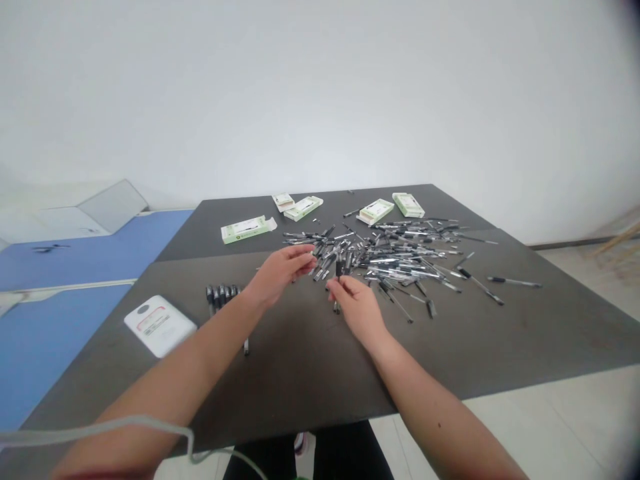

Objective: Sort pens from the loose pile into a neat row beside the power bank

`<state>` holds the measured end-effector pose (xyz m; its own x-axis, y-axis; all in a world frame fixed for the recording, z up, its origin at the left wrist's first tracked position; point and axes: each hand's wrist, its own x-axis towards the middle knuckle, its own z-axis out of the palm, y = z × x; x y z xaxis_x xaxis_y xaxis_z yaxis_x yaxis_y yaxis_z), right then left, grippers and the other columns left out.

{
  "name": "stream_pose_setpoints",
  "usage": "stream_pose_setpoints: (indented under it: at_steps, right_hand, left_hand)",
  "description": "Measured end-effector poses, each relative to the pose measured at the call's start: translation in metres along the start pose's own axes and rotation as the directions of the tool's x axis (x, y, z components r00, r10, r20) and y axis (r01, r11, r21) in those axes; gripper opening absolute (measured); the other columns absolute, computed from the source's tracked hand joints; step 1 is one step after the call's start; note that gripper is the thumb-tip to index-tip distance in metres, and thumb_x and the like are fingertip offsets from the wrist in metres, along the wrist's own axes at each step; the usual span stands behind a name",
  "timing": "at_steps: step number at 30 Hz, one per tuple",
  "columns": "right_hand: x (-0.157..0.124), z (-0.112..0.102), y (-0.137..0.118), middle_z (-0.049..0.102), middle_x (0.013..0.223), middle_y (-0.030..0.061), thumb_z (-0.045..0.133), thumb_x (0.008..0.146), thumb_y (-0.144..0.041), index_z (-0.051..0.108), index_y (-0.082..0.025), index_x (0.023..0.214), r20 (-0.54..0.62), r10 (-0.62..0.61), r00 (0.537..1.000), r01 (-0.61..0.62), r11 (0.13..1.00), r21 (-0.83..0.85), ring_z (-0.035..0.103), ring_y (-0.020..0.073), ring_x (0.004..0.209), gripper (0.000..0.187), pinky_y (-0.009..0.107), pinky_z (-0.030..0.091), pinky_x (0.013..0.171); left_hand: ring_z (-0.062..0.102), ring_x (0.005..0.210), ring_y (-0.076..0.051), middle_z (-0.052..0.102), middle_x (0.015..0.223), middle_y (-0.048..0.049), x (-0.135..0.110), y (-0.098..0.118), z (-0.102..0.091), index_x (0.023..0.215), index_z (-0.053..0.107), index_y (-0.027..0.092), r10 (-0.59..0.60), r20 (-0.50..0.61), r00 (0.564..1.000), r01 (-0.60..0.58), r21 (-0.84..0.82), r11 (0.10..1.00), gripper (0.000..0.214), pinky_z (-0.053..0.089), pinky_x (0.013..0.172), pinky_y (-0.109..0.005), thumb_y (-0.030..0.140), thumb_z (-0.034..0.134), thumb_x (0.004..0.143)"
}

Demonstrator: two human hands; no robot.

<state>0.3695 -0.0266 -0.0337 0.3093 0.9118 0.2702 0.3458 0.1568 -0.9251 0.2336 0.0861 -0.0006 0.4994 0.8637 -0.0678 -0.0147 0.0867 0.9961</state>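
Observation:
A heap of black and clear pens [395,257] lies spread over the middle and right of the dark table [525,327]. My left hand [280,270] reaches into the heap's left edge, its fingers pinched on a pen at about the fingertips. My right hand [353,303] is just in front of the heap, fingers curled round a black pen [339,270] that stands up between them. A short row of capped black pens [223,295] lies side by side to the left of my left wrist.
Several pale green pen boxes [247,229] lie along the table's far side, some open. A white flat device [159,325] rests near the left edge. A blue surface [60,293] adjoins the table on the left. A pale cable [150,427] hangs near the camera.

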Motion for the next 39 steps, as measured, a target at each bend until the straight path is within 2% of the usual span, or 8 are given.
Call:
stream_pose_setpoints:
  at_steps: [3, 5, 11, 18, 24, 27, 34, 39]
  right_hand:
    - [-0.011, 0.015, -0.002, 0.054, 0.054, -0.0028, 0.05, 0.085, -0.036, 0.053, -0.02, 0.057, 0.133, -0.022, 0.991, 0.027, 0.999, -0.043, 0.049, 0.0124, 0.056, 0.032, 0.022, 0.033, 0.054]
    - [-0.017, 0.023, -0.001, 0.053, 0.054, -0.0026, 0.05, 0.086, -0.035, 0.053, -0.02, 0.057, 0.217, -0.048, 0.975, 0.07, 0.993, -0.095, 0.049, 0.0126, 0.055, 0.033, 0.023, 0.031, 0.053]
    - [-0.025, 0.037, 0.007, 0.055, 0.056, -0.0009, 0.049, 0.086, -0.035, 0.054, -0.021, 0.057, 0.363, -0.143, 0.921, 0.249, 0.931, -0.266, 0.049, 0.0147, 0.056, 0.032, 0.026, 0.028, 0.054]
    - [-0.023, 0.038, 0.013, 0.061, 0.06, 0.0004, 0.049, 0.087, -0.034, 0.059, -0.022, 0.06, 0.389, -0.14, 0.911, 0.297, 0.875, -0.381, 0.052, 0.0155, 0.058, 0.031, 0.027, 0.028, 0.055]
    - [-0.023, 0.037, 0.012, 0.065, 0.068, 0.0016, 0.046, 0.09, -0.035, 0.063, -0.021, 0.069, 0.4, -0.119, 0.909, 0.306, 0.842, -0.445, 0.057, 0.0149, 0.066, 0.03, 0.025, 0.03, 0.059]
    - [-0.023, 0.037, 0.011, 0.067, 0.072, 0.0019, 0.046, 0.09, -0.035, 0.065, -0.021, 0.073, 0.393, -0.102, 0.914, 0.289, 0.843, -0.453, 0.059, 0.0149, 0.069, 0.029, 0.024, 0.032, 0.061]
    - [-0.022, 0.035, 0.012, 0.066, 0.071, 0.0021, 0.045, 0.09, -0.036, 0.065, -0.02, 0.072, 0.364, -0.087, 0.927, 0.255, 0.859, -0.445, 0.059, 0.015, 0.068, 0.031, 0.024, 0.031, 0.06]
    - [-0.022, 0.035, 0.01, 0.065, 0.068, 0.0012, 0.046, 0.09, -0.035, 0.064, -0.021, 0.07, 0.367, -0.075, 0.927, 0.248, 0.858, -0.45, 0.058, 0.0147, 0.066, 0.03, 0.024, 0.03, 0.058]
  left_hand:
    - [0.063, 0.078, -0.009, 0.069, 0.089, -0.0031, -0.035, -0.007, -0.006, 0.095, 0.064, 0.016, -0.016, -0.145, 0.989, -0.022, -0.254, 0.967, 0.027, 0.049, 0.081, -0.024, 0.028, 0.07, 0.072]
    - [0.064, 0.083, -0.009, 0.069, 0.094, -0.0025, -0.053, -0.014, -0.01, 0.09, 0.064, 0.016, -0.044, -0.196, 0.98, -0.032, -0.37, 0.929, 0.02, 0.049, 0.08, -0.021, 0.025, 0.07, 0.073]
    - [0.063, 0.082, -0.007, 0.068, 0.098, 0.0, -0.076, -0.032, -0.017, 0.085, 0.061, 0.018, -0.16, -0.181, 0.97, 0.015, -0.616, 0.787, 0.01, 0.05, 0.078, -0.019, 0.023, 0.065, 0.078]
    - [0.06, 0.078, -0.008, 0.066, 0.089, -0.0006, -0.079, -0.043, -0.013, 0.085, 0.064, 0.017, -0.186, -0.145, 0.972, 0.06, -0.61, 0.79, 0.014, 0.048, 0.074, -0.02, 0.024, 0.069, 0.074]
    - [0.056, 0.073, -0.006, 0.063, 0.078, 0.0016, -0.077, -0.049, -0.008, 0.079, 0.067, 0.015, -0.052, -0.316, 0.947, -0.083, -0.399, 0.913, 0.018, 0.043, 0.073, -0.018, 0.024, 0.075, 0.066]
    - [0.056, 0.075, -0.007, 0.063, 0.081, 0.0007, -0.077, -0.048, -0.009, 0.08, 0.067, 0.015, -0.028, -0.34, 0.94, -0.138, -0.455, 0.88, 0.018, 0.044, 0.075, -0.02, 0.026, 0.074, 0.067]
    - [0.059, 0.075, -0.007, 0.064, 0.082, 0.0013, -0.078, -0.044, -0.013, 0.081, 0.066, 0.016, -0.088, -0.318, 0.944, -0.138, -0.622, 0.771, 0.015, 0.048, 0.076, -0.02, 0.024, 0.072, 0.07]
    - [0.059, 0.075, -0.007, 0.064, 0.083, 0.0009, -0.078, -0.046, -0.013, 0.081, 0.065, 0.015, -0.104, -0.298, 0.949, -0.114, -0.63, 0.768, 0.015, 0.049, 0.075, -0.02, 0.023, 0.072, 0.071]
